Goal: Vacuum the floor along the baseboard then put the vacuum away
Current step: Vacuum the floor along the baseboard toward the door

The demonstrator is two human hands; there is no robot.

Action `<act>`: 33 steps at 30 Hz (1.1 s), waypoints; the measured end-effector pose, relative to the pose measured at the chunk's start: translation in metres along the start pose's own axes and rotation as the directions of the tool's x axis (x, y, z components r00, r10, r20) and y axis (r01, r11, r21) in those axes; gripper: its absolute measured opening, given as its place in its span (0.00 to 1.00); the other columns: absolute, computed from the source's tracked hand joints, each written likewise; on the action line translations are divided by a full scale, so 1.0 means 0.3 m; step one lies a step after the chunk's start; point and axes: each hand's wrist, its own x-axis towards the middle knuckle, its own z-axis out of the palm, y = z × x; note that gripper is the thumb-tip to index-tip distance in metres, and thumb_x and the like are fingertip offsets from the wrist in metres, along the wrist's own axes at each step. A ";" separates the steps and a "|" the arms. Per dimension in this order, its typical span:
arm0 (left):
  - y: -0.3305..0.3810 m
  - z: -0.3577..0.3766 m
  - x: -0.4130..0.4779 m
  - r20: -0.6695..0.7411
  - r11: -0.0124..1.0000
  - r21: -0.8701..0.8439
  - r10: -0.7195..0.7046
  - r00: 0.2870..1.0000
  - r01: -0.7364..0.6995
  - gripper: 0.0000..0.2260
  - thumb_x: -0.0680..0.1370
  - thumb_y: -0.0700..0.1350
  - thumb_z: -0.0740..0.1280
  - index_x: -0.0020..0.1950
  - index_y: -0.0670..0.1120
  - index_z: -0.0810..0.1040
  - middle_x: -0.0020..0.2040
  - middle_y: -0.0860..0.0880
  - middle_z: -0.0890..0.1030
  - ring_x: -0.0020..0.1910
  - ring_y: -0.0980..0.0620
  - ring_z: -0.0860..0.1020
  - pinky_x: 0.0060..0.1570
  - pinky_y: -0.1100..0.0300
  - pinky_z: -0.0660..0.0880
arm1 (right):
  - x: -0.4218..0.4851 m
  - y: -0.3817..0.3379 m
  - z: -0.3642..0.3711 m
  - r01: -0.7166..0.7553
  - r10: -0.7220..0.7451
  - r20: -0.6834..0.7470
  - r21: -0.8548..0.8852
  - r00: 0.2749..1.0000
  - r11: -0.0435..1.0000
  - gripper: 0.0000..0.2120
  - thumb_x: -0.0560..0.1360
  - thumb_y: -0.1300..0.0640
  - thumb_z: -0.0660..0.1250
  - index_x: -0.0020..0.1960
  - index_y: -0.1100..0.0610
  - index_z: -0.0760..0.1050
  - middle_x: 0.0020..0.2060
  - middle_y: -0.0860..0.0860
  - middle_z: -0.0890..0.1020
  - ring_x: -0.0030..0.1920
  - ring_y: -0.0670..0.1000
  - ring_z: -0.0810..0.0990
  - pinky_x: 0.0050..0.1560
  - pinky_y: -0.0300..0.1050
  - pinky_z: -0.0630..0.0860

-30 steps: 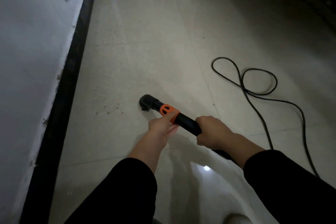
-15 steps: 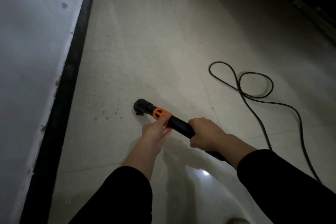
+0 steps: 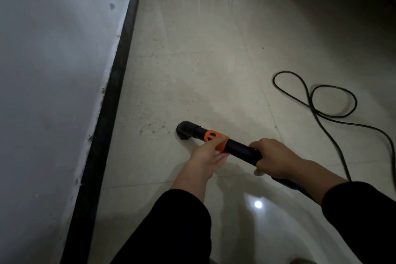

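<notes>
Both hands on black vacuum wand (image 3: 240, 149): left hand (image 3: 211, 156) pinches orange collar (image 3: 215, 139), right hand (image 3: 273, 157) grips behind; nozzle (image 3: 184, 129) on tile floor (image 3: 203, 60) near baseboard (image 3: 111, 92).

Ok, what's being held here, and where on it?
The vacuum wand, by both hands: the left hand grips its orange collar near the nozzle; the right hand wraps the black tube just behind that.
</notes>
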 end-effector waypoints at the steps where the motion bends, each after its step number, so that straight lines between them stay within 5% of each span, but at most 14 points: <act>1: -0.002 -0.002 -0.005 0.009 1.000 0.001 -0.013 1.000 0.013 0.11 0.76 0.42 0.71 0.54 0.42 0.73 0.44 0.43 0.79 0.48 0.46 0.80 0.55 0.56 0.76 | -0.004 0.003 0.000 0.000 0.000 0.006 0.001 1.000 1.000 0.16 0.66 0.62 0.75 0.51 0.54 0.77 0.42 0.53 0.81 0.43 0.53 0.80 0.44 0.46 0.77; 7: -0.010 -0.025 -0.027 0.040 0.997 0.002 -0.076 0.996 0.076 0.20 0.74 0.41 0.72 0.63 0.40 0.72 0.60 0.38 0.77 0.51 0.44 0.80 0.56 0.55 0.77 | -0.026 0.012 0.005 0.019 -0.019 0.043 -0.017 0.999 1.000 0.18 0.65 0.61 0.77 0.52 0.53 0.77 0.41 0.52 0.80 0.43 0.53 0.79 0.44 0.45 0.75; 13: -0.003 -0.051 -0.041 0.035 0.994 -0.003 -0.106 0.994 0.106 0.16 0.74 0.39 0.72 0.58 0.39 0.71 0.48 0.39 0.77 0.47 0.43 0.81 0.55 0.54 0.77 | -0.028 0.001 0.014 0.046 -0.045 0.058 -0.018 0.997 0.999 0.17 0.64 0.62 0.77 0.51 0.53 0.78 0.41 0.52 0.80 0.44 0.53 0.79 0.45 0.46 0.76; 18: 0.000 -0.074 -0.051 0.020 0.993 -0.010 -0.120 0.993 0.120 0.15 0.74 0.38 0.72 0.56 0.39 0.70 0.44 0.39 0.77 0.57 0.41 0.79 0.55 0.54 0.76 | -0.024 -0.015 0.025 0.064 -0.062 0.073 -0.023 0.995 0.998 0.18 0.64 0.62 0.77 0.52 0.54 0.79 0.42 0.52 0.81 0.44 0.52 0.79 0.46 0.48 0.77; 25: 0.008 -0.106 -0.045 0.004 0.990 -0.025 -0.140 0.990 0.140 0.22 0.73 0.37 0.72 0.65 0.38 0.70 0.46 0.38 0.77 0.50 0.42 0.79 0.53 0.53 0.77 | -0.010 -0.038 0.037 0.079 -0.075 0.094 -0.031 0.993 0.996 0.19 0.63 0.61 0.77 0.51 0.52 0.78 0.41 0.50 0.80 0.43 0.51 0.79 0.46 0.48 0.78; 33: 0.017 -0.123 -0.038 -0.040 0.990 -0.057 -0.133 0.990 0.130 0.23 0.73 0.37 0.72 0.66 0.39 0.70 0.50 0.37 0.77 0.56 0.41 0.79 0.53 0.53 0.77 | 0.007 -0.062 0.041 0.101 -0.097 0.107 -0.038 0.990 0.994 0.18 0.63 0.62 0.77 0.51 0.52 0.78 0.43 0.51 0.81 0.44 0.52 0.79 0.46 0.48 0.78</act>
